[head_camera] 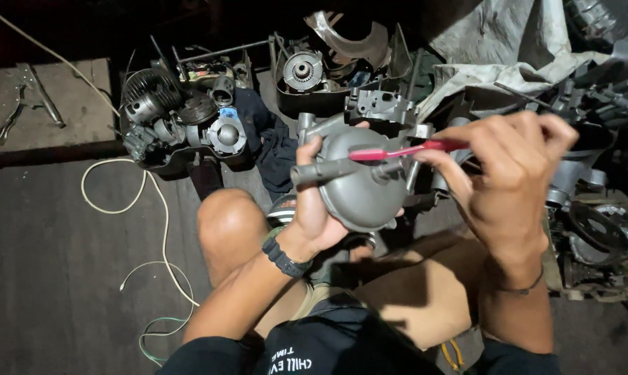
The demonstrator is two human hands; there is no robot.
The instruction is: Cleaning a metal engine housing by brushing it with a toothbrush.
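Observation:
My left hand [312,201] grips a grey metal engine casing [359,187] with a tube sticking out to the left, held up in front of my knees. My right hand [512,173] pinches a red toothbrush [397,151] by its handle, and the brush head lies against the top of the casing. A black watch sits on my left wrist. I am seated on the floor with bare knees below the part.
A dark tray [182,163] of engine parts, including a finned cylinder [149,94], stands at the far left. More casings and a round cover [303,69] lie behind. Metal parts pile up at the right [595,229]. A white cord [158,222] loops across the floor. Pliers [12,118] rest on a board.

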